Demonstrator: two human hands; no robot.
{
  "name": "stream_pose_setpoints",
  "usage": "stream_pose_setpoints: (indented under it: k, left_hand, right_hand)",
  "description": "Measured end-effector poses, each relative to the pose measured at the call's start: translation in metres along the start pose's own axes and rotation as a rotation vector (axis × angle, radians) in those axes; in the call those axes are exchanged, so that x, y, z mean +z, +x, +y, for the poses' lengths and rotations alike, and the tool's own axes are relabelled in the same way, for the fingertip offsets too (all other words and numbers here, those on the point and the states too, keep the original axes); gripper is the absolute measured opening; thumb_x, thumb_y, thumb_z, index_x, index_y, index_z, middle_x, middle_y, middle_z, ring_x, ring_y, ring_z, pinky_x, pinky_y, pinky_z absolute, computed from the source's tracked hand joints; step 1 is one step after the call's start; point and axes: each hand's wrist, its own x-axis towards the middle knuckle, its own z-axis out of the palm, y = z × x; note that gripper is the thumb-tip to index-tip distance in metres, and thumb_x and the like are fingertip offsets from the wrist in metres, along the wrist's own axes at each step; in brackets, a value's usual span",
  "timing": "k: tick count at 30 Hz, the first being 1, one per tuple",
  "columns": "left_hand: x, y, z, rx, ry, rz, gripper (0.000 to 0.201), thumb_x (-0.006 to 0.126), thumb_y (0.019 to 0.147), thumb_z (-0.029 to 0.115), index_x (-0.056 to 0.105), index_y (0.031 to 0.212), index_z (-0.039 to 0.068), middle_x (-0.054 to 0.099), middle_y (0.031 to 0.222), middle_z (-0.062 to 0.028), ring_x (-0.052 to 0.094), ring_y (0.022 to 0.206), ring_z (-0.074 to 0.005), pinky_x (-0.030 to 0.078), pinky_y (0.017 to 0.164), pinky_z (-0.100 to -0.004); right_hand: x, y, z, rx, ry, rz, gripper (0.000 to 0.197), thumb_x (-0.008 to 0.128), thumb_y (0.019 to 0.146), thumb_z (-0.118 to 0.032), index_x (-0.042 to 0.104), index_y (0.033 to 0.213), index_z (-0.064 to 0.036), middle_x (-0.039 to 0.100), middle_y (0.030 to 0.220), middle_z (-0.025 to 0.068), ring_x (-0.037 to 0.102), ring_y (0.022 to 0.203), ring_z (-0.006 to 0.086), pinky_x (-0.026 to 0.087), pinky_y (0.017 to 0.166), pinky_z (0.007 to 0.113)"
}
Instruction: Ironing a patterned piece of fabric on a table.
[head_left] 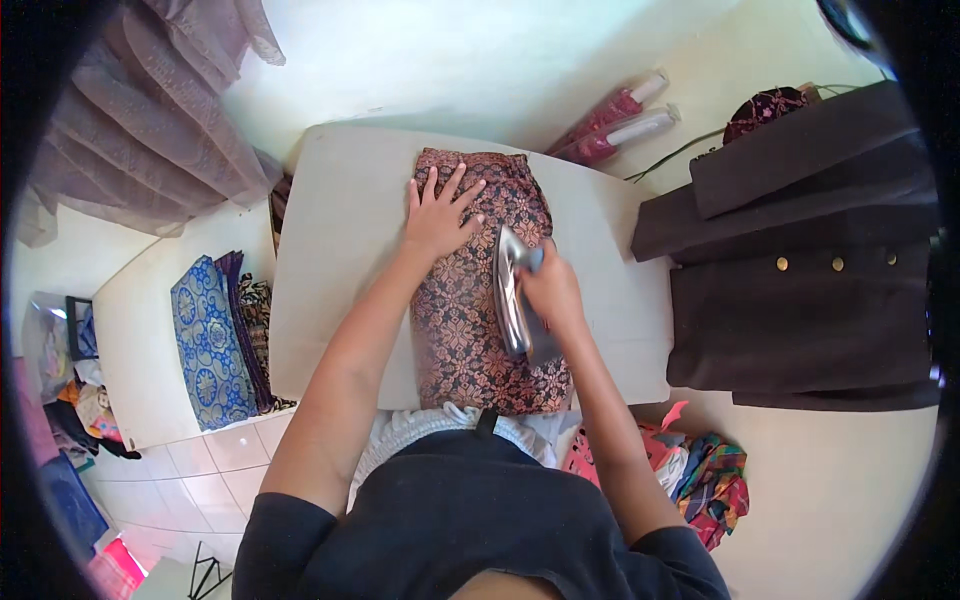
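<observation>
A folded piece of dark cloth with a copper-pink floral pattern [455, 310] lies lengthwise on a pale board [340, 200]. My left hand [442, 218] rests flat on its far part, fingers spread. Wrapped round the handle of a clothes iron [512, 300], my right hand [552, 290] is closed. The iron sits on the right side of the cloth, its pointed tip facing away from me and its shiny metal side turned left. Part of the handle is hidden by my fingers.
A dark jacket with gold buttons [780, 320] hangs at the right. Folded blue patterned cloth [213, 345] lies on a white surface at the left. Wrapped pinkish rolls [610, 125] lean behind the board. A curtain [150, 110] hangs far left; colourful clothes [715, 485] lie lower right.
</observation>
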Motion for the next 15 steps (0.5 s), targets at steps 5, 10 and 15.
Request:
stream_pose_setpoints:
  k: [5,10,15]
  left_hand:
    - [-0.006,-0.008,-0.019,0.033,-0.177,-0.095,0.049,0.045,0.09,0.04,0.038,0.137,0.028,0.023,0.149,-0.0019,0.019,0.137,-0.0343,0.015,0.108,-0.0566]
    - [-0.015,-0.091,-0.003,-0.058,-0.188,0.014,0.054,0.045,0.091,0.03,0.032,0.14,0.012,0.023,0.149,-0.0096,0.023,0.136,-0.0322,0.019,0.109,-0.0503]
    - [-0.047,-0.171,0.023,-0.069,-0.122,-0.087,0.055,0.045,0.09,0.027,0.032,0.139,0.007,0.027,0.147,-0.0089,0.027,0.134,-0.0293,0.021,0.11,-0.0462]
  right_hand:
    - [0.007,0.071,0.004,-0.034,0.03,0.101,0.042,0.065,0.076,-0.021,0.046,0.105,0.0031,0.062,0.077,0.0265,0.062,0.073,0.0425,0.049,0.065,0.048]
    - [0.001,0.011,0.001,0.0,0.266,-0.134,0.039,0.062,0.08,-0.02,0.042,0.104,0.0025,0.06,0.067,0.0199,0.059,0.047,0.0294,0.047,0.049,0.042]
    - [0.012,-0.062,-0.008,-0.13,0.113,-0.201,0.038,0.061,0.081,-0.024,0.044,0.108,-0.0026,0.061,0.077,0.027,0.061,0.076,0.0437,0.048,0.068,0.048]
